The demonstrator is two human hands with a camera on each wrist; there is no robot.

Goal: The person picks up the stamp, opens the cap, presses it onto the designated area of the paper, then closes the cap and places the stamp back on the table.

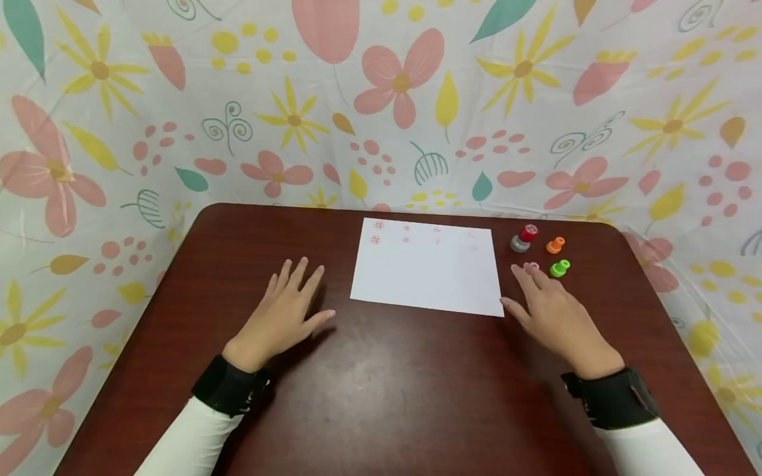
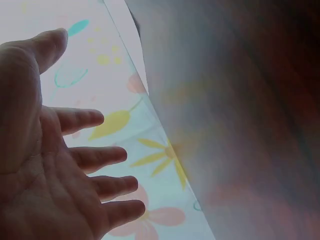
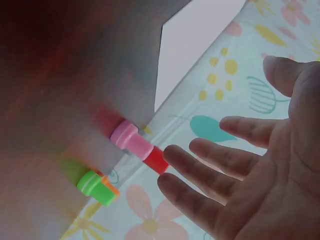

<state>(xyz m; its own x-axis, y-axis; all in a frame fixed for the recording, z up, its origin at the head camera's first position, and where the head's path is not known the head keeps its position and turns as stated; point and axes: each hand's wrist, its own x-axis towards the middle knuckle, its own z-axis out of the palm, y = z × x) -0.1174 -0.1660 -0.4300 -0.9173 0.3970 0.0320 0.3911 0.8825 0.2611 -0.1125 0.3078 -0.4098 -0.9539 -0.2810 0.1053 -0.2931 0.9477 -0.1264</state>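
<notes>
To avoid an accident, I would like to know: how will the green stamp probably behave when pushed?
The green stamp stands on its wider, round end, so a low push would probably slide it. Its narrower top rises above, so a high push might tip it. Its sides look round, so once tipped it could roll on the table.

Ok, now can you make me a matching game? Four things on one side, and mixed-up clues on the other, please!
Things:
1. paper
2. pink stamp
3. green stamp
4. cloth

Clues:
A. directly below the orange stamp in the head view
B. covered with a pattern of flowers and leaves
C. white, with small reddish prints near its far edge
D. mostly hidden in the head view, but plain to see in the right wrist view

Right pairs:
1-C, 2-D, 3-A, 4-B
</notes>
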